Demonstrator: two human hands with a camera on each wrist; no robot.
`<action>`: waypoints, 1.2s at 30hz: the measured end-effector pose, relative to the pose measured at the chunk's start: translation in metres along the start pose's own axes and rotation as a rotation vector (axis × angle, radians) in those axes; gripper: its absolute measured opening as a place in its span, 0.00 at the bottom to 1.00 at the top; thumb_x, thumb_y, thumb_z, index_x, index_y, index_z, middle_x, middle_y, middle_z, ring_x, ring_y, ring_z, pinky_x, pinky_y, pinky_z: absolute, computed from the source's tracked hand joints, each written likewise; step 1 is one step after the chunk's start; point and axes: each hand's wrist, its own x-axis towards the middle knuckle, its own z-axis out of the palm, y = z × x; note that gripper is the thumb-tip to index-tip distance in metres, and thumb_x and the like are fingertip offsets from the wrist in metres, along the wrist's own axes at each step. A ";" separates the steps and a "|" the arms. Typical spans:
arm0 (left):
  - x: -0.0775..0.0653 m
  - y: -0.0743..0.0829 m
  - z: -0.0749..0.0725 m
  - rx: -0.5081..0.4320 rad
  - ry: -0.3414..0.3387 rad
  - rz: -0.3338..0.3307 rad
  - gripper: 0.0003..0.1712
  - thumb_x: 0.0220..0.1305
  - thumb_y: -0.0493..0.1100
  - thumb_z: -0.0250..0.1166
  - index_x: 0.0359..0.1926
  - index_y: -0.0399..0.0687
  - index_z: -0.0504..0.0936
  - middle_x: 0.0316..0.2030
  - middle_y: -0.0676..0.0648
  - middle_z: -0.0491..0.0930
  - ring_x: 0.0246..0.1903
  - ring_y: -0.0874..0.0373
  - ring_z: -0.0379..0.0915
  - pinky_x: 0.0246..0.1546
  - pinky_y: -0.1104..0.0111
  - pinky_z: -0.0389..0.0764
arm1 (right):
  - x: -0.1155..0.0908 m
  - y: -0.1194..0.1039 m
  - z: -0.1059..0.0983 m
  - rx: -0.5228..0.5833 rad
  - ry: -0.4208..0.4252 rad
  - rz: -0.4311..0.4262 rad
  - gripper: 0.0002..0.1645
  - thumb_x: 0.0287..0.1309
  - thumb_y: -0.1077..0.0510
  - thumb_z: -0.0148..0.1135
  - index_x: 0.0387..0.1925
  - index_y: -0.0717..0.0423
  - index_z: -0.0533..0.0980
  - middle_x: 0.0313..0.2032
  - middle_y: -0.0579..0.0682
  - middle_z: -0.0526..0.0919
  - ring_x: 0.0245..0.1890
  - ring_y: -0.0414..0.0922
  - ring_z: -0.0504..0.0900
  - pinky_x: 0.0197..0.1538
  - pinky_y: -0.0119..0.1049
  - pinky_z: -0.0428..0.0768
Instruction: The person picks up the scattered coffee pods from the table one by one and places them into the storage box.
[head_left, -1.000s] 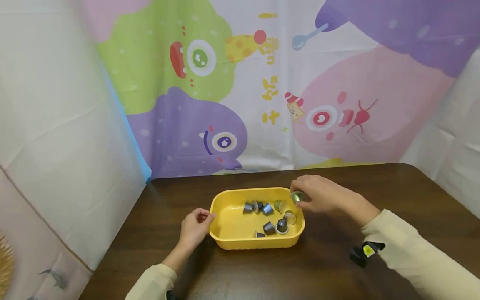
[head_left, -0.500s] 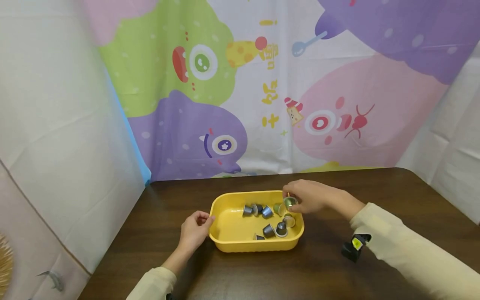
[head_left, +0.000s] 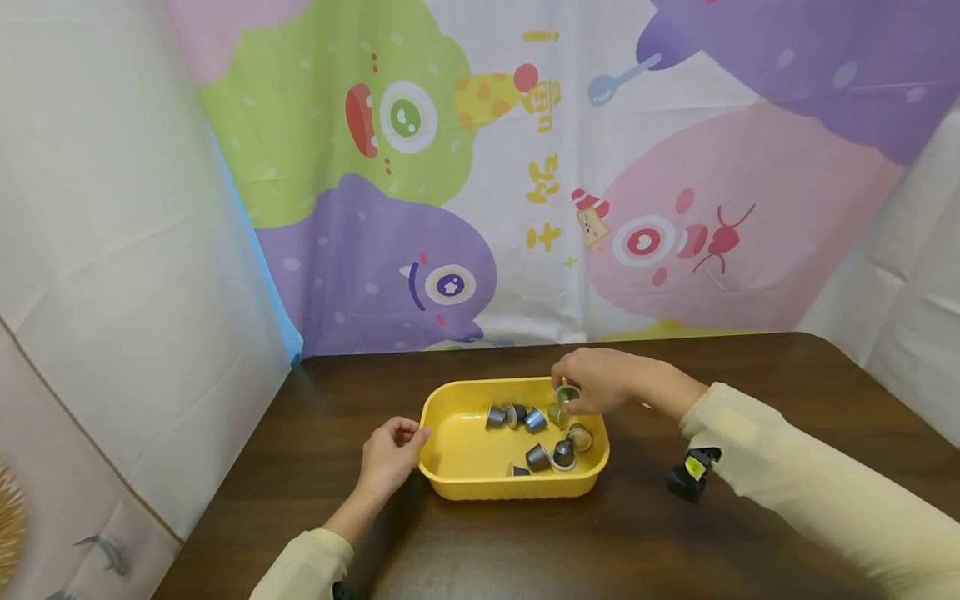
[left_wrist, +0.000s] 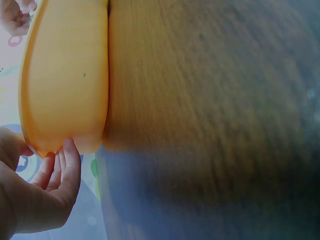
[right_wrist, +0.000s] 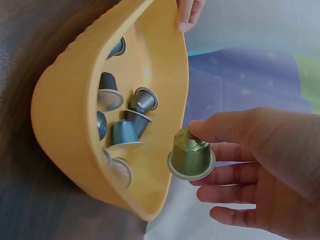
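A green coffee capsule [head_left: 567,395] [right_wrist: 191,159] is pinched between the thumb and fingers of my right hand [head_left: 609,377], over the back right of a yellow plastic tub [head_left: 517,490]. Inside the tub lie several more capsules, mostly dark grey, with a blue capsule [head_left: 535,419] and a green one partly covered by the held capsule. My left hand [head_left: 388,458] grips the tub's left rim; in the left wrist view its thumb is on one side of the rim and its fingers [left_wrist: 70,165] on the outer wall.
The tub stands on a dark brown wooden table [head_left: 495,550]. Behind the table hangs a cartoon-printed curtain [head_left: 540,292], with white cloth [head_left: 127,250] at the left side. A black wrist camera [head_left: 686,479] sits below my right sleeve.
My right hand has moved left with the green capsule, from the tub's right rim to above its back right inside. My left hand has stayed on the left rim.
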 end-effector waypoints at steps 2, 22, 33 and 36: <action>0.000 0.000 0.001 0.000 -0.001 -0.003 0.13 0.61 0.45 0.65 0.36 0.37 0.81 0.32 0.42 0.82 0.32 0.56 0.76 0.30 0.74 0.74 | 0.003 -0.002 -0.002 -0.011 -0.011 -0.005 0.15 0.59 0.51 0.64 0.43 0.55 0.77 0.33 0.45 0.79 0.28 0.39 0.70 0.32 0.32 0.70; 0.002 -0.003 0.001 -0.010 -0.002 -0.010 0.12 0.62 0.44 0.64 0.35 0.37 0.81 0.31 0.41 0.82 0.32 0.56 0.76 0.29 0.75 0.74 | 0.015 -0.010 -0.008 0.004 -0.017 -0.032 0.20 0.60 0.52 0.62 0.51 0.59 0.75 0.43 0.55 0.81 0.41 0.48 0.79 0.46 0.41 0.79; 0.002 -0.003 0.000 -0.016 -0.006 -0.008 0.12 0.61 0.43 0.64 0.36 0.37 0.81 0.32 0.41 0.82 0.32 0.57 0.76 0.29 0.75 0.75 | -0.002 0.011 0.012 0.068 0.096 0.005 0.18 0.60 0.51 0.63 0.48 0.56 0.76 0.42 0.52 0.81 0.36 0.45 0.77 0.41 0.35 0.76; 0.002 -0.004 0.000 -0.018 -0.004 -0.008 0.12 0.62 0.43 0.64 0.36 0.37 0.81 0.32 0.41 0.82 0.32 0.57 0.76 0.29 0.75 0.75 | -0.008 0.021 0.021 0.082 0.150 0.008 0.17 0.60 0.51 0.64 0.47 0.56 0.76 0.41 0.51 0.80 0.35 0.44 0.76 0.41 0.35 0.76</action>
